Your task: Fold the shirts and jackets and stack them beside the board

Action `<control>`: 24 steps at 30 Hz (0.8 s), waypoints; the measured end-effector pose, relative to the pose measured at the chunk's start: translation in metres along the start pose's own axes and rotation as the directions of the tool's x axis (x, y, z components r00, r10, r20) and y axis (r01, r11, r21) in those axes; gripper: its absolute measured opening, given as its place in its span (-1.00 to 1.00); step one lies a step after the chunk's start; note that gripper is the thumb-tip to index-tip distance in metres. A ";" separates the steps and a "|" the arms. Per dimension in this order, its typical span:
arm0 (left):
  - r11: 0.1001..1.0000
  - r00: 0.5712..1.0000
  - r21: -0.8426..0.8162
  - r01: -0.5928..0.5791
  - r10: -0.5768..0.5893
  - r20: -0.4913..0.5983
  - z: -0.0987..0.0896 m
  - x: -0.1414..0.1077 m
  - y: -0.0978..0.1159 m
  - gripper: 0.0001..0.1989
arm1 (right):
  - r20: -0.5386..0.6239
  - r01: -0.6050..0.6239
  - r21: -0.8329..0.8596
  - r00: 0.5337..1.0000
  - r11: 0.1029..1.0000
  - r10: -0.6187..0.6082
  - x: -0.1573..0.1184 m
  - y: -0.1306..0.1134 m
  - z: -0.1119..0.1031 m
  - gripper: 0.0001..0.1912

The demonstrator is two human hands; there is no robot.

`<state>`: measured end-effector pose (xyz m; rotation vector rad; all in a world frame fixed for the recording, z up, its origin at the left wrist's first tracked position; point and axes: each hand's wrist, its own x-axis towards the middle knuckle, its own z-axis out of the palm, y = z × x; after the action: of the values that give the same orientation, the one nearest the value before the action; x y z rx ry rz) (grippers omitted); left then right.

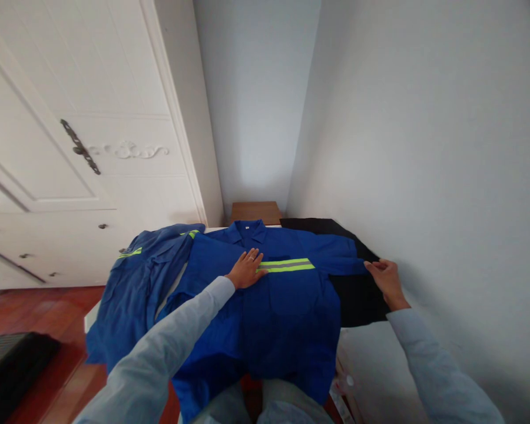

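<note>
Blue shirt (287, 303) spread, sleeve (342, 266) pinched

Shirt at 6 o'clock from view centre. Left hand (246, 270) lies flat on its chest; right hand (386, 282), 4 o'clock, pinches the sleeve end over black cloth (357, 303). Second blue garment (135, 288) at 8 o'clock.

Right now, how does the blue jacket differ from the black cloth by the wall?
The blue jacket has a yellow-green and grey stripe; the black cloth shows none. The blue jacket lies on top; the black cloth is partly covered by the jacket's sleeve. Both look spread out.
</note>
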<state>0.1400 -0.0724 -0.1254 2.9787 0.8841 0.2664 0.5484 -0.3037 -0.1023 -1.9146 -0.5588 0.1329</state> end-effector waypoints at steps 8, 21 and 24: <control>0.999 0.998 -0.028 0.030 -0.031 -0.051 0.015 -0.008 0.003 -0.35 | 0.315 -0.332 0.104 0.905 0.937 0.285 0.008 -0.030 0.014 -0.70; 1.000 0.999 -0.015 0.025 -0.025 -0.027 0.011 -0.007 0.004 -0.32 | 0.256 -0.133 0.101 0.961 0.986 0.104 0.017 -0.104 0.045 -0.81; 1.000 0.999 -0.018 0.024 -0.024 -0.034 0.011 -0.007 0.005 -0.32 | 0.220 0.100 0.133 0.967 0.986 -0.128 -0.018 -0.130 0.070 -0.57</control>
<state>0.1386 -0.0798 -0.1368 2.9539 0.9153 0.3242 0.4674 -0.2127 -0.0168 -1.7552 -0.7956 0.3081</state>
